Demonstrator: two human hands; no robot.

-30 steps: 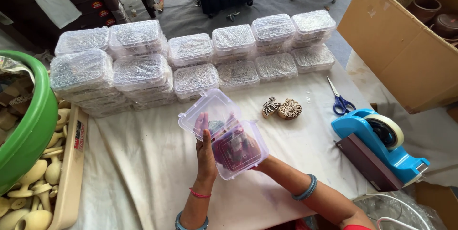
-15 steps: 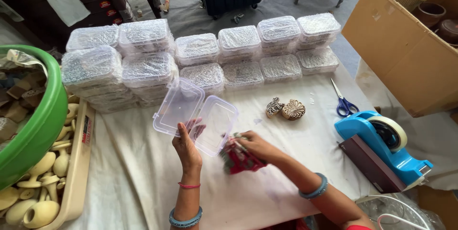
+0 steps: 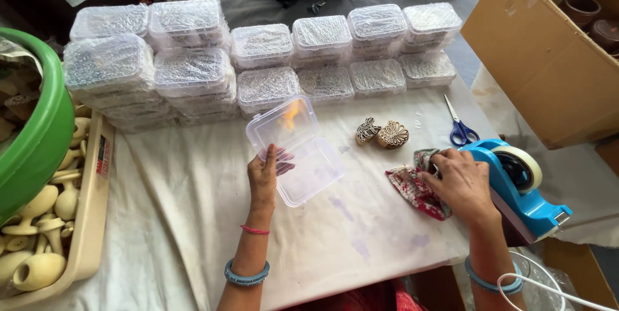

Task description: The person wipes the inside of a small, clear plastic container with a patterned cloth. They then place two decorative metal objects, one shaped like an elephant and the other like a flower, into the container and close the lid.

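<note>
left hand (image 3: 265, 175) grips the clear hinged plastic box (image 3: 298, 150), lid open, held over the white cloth table (image 3: 193, 182). right hand (image 3: 461, 183) is closed on a red patterned fabric pouch (image 3: 412, 187), just beside the blue tape dispenser (image 3: 516, 182). stacked wrapped clear boxes (image 3: 193, 59) line the far edge. blue-handled scissors (image 3: 459, 127) lie near two carved wooden blocks (image 3: 382, 134).

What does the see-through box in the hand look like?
The clear plastic box is a shallow rectangle with rounded corners and a hinged lid. It is open and looks empty, the lid tilted up toward the stacked boxes, the base low over the white cloth. The left hand grips it at the near left edge, by the hinge. Nothing else touches it.
</note>
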